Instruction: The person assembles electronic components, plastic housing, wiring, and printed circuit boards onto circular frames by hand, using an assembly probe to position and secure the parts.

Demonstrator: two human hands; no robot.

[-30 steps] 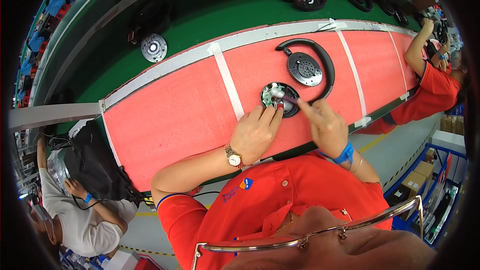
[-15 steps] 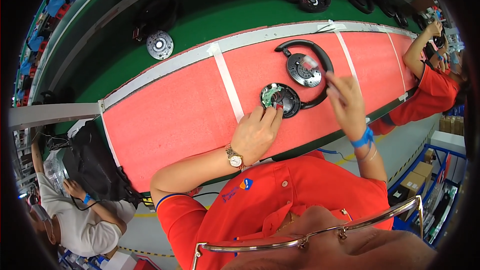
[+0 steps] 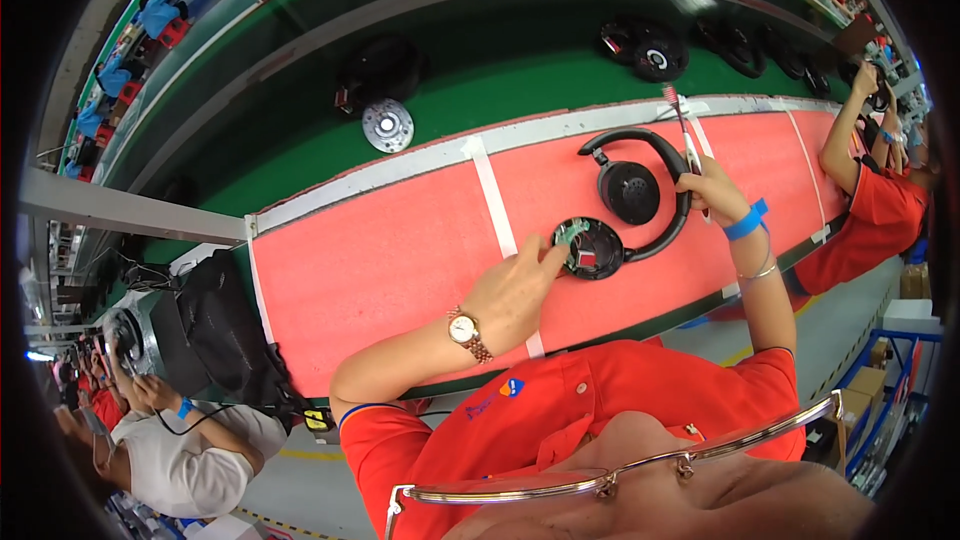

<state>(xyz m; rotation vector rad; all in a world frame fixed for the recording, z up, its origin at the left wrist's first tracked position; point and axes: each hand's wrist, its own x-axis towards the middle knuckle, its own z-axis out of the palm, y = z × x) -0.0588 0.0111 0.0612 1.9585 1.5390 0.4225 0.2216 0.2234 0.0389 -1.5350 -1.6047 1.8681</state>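
A black headphone (image 3: pixel 672 155) lies on the pink mat. Its nearer ear cup (image 3: pixel 598 262) is uncovered, with a green circuit board, thin wires and a small red-and-silver part inside. The other ear cup (image 3: pixel 630 192) shows a dark round face. My left hand (image 3: pixel 512 290) has thumb and fingers closed on the left rim of the uncovered cup, by the board. My right hand (image 3: pixel 712 192), to the right of the headband, grips a toothbrush-like brush (image 3: pixel 692 152) with a white handle. The reddish bristles point away from me, above the mat's far edge.
Beyond the mat's pale edge runs a green conveyor belt (image 3: pixel 480 105) carrying a silvery disc (image 3: pixel 388 126) and several headphones (image 3: pixel 657 58). A black bag (image 3: pixel 225 315) sits at left near a person in white (image 3: pixel 190 460). At right, a person in red (image 3: pixel 865 205) works.
The brush has come into clear view, upright in my right hand; that hand was blurred before. My left fingers shifted from the cup's near side to its left rim. The whole view has shifted.
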